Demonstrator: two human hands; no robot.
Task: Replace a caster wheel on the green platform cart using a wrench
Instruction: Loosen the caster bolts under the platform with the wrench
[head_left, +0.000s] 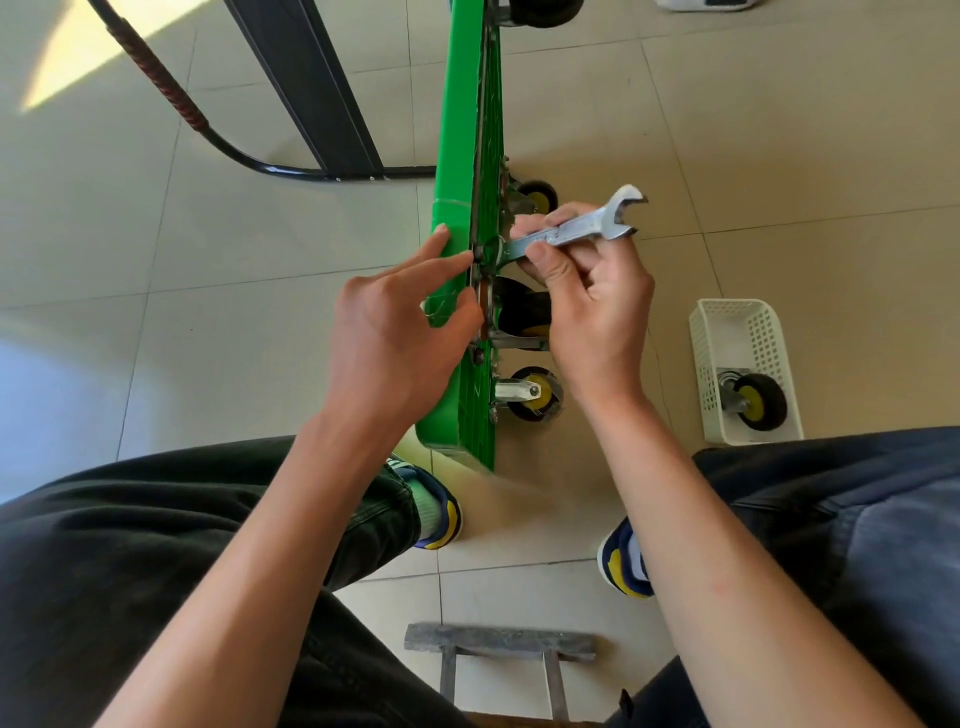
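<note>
Green plastic formed the platform cart (451, 244), which stood on its long edge on the tiled floor (208, 249), deck facing left and wheeled underside facing right. The left hand (400, 317) lay against the deck side with fingers extended, its fingertips touching a bolt head at the cart's edge; this grip was wide and held nothing. The right hand (582, 291) pinched the shaft of a steel open-ended wrench (576, 228), whose near end met the caster's mounting plate while its free jaw pointed up and to the right. That hand covered most of the black caster wheel (519, 306) being worked on, so the nut itself was not visible. Another caster (535, 392), with a yellow hub, sat just below it, and a third (537, 196) above. To the right, well apart from the cart, a white perforated basket (737, 332) held a loose caster (756, 401). The cart's black handle (244, 153) curved over the floor at left, beside a dark upright post (306, 83). A grey stool edge (498, 642) lay between the person's shoes.
</note>
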